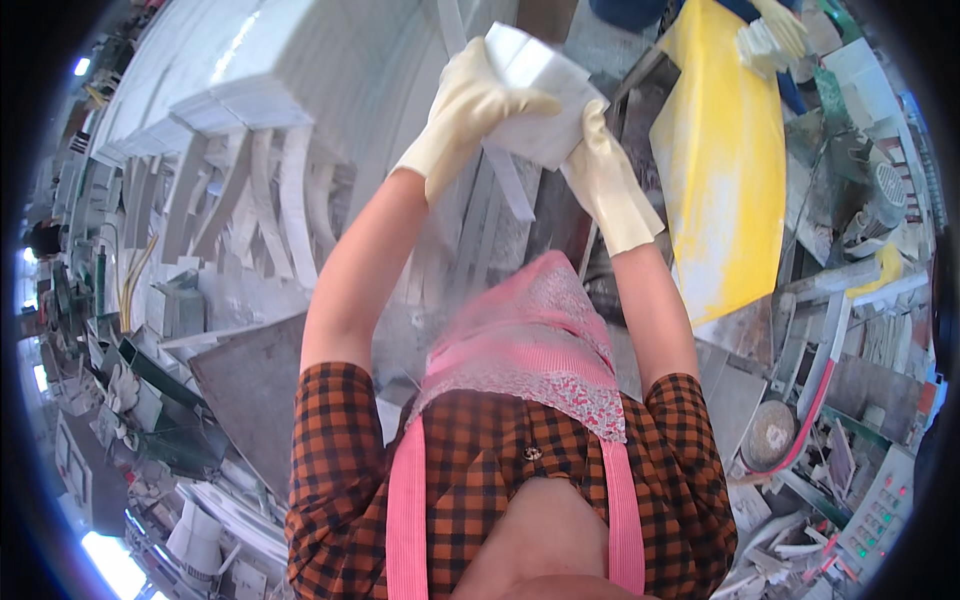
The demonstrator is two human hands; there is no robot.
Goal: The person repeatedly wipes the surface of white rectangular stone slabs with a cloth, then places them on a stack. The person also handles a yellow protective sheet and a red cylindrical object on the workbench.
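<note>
Block (545,105), between gloved hands (470,100) (606,175), long axis sloping down-right

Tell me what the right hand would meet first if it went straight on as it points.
Most likely the white block, which the right hand already touches; how far anything lies beyond it is unclear.

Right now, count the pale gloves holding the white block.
2: the left glove on the left of the white block, the right glove on its right. Parts of both may be hidden behind it.

White pieces (545,125) between gloved hands (478,98)
</note>
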